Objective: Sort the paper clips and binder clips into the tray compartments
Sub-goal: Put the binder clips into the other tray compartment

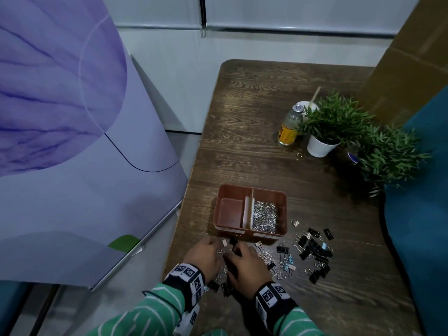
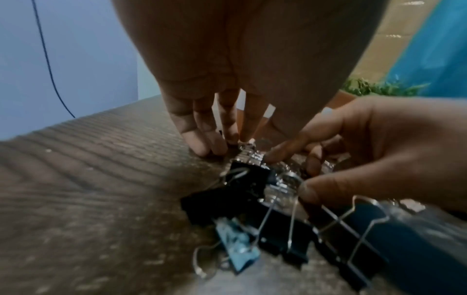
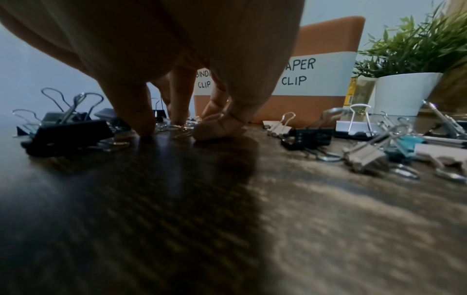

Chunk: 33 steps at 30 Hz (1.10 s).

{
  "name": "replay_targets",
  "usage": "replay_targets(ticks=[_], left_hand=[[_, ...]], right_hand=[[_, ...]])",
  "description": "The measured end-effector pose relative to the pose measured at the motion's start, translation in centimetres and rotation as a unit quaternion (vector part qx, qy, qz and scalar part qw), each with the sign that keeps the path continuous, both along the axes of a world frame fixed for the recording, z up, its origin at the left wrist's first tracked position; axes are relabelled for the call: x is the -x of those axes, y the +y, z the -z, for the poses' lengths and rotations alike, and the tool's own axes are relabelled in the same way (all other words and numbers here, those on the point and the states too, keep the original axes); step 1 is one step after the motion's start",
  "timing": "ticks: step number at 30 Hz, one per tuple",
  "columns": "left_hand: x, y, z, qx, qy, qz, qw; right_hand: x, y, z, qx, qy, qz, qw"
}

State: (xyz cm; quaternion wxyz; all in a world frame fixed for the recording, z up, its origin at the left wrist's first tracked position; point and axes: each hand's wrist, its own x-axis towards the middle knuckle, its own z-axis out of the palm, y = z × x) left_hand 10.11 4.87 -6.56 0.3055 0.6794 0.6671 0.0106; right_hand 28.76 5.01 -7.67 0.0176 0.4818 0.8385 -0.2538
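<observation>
A brown two-compartment tray (image 1: 282,197) stands on the wooden table. Its right compartment is full of silver paper clips (image 1: 265,215); the left one (image 1: 230,212) is bare. Labels on its front (image 3: 316,79) read "PAPER CLIP" and a part-hidden "CLIP". Just in front, both hands work a small heap of paper clips (image 2: 250,157). My left hand (image 1: 213,246) has straight fingers (image 2: 202,143) pressing down beside the heap. My right hand (image 1: 238,251) curls thumb and fingers (image 3: 217,127) around it. Black and blue binder clips (image 1: 312,251) lie scattered to the right, and more (image 2: 227,197) near my wrists.
Two potted plants (image 1: 320,145) and a glass bottle (image 1: 289,127) stand at the table's far right. A teal seat (image 1: 424,226) borders the right edge, a purple panel (image 1: 72,141) the left. A cardboard box (image 1: 412,57) rises behind the plants.
</observation>
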Motion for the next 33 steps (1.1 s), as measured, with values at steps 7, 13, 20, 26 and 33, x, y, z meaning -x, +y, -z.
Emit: replay_targets(ticks=[7,13,20,26,33], left_hand=[[0.0,-0.4,0.2,0.010,0.007,-0.026,1.000],[0.3,0.1,0.3,0.034,0.037,-0.014,0.999],[0.4,-0.5,0.1,0.025,0.109,0.023,0.993],[0.1,-0.8,-0.4,0.062,0.130,0.020,0.989],[-2.4,0.3,-0.6,0.092,0.106,0.055,0.989]], right_hand=[[-0.4,-0.5,0.3,-0.016,0.007,0.021,1.000],[0.2,-0.5,0.1,-0.045,-0.015,0.006,0.999],[-0.8,-0.6,0.6,-0.051,0.012,0.024,0.998],[-2.2,-1.0,0.6,-0.028,0.087,0.060,0.994],[-2.3,-1.7,-0.5,0.051,0.048,0.102,0.992]])
